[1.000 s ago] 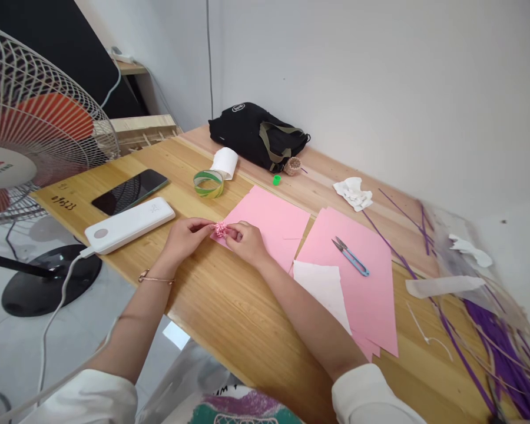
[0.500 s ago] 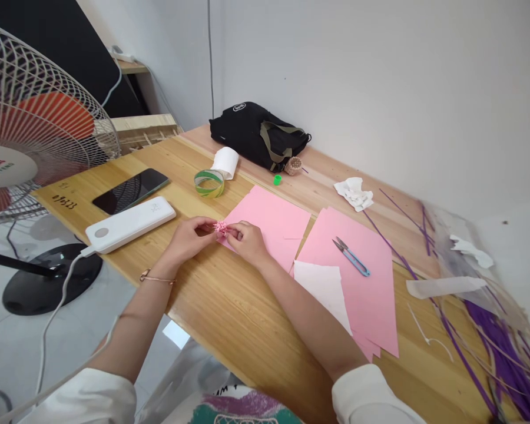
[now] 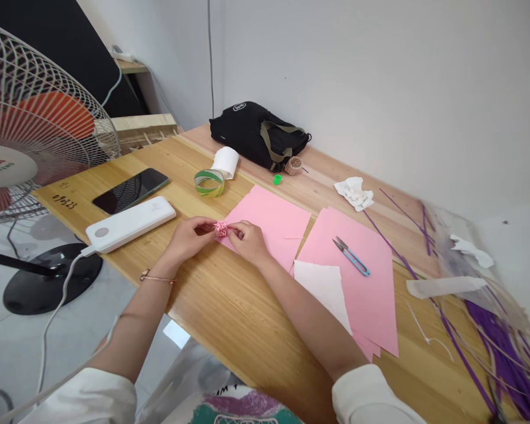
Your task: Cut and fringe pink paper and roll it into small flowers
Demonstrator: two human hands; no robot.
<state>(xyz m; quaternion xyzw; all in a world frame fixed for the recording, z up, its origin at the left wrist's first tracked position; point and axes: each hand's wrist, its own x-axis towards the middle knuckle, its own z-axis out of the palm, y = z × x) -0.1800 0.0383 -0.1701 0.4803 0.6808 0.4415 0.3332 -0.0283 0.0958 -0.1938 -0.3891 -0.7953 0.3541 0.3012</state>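
A small pink fringed paper piece (image 3: 221,228) is pinched between my two hands, over the near left corner of a pink sheet (image 3: 269,221). My left hand (image 3: 191,237) grips its left side with thumb and fingers closed. On its right side, my right hand (image 3: 248,240) holds it between thumb and forefinger. More pink sheets (image 3: 371,294) lie to the right, with blue-handled thread snips (image 3: 352,257) on top. A white paper piece (image 3: 322,288) overlaps their left edge.
A phone (image 3: 131,191) and a white power bank (image 3: 132,225) with its cable are at the left, near a fan (image 3: 39,118). Farther back are a tape roll (image 3: 209,184), a tissue roll (image 3: 225,162) and a black bag (image 3: 256,134). Purple strips (image 3: 499,347) lie at the right.
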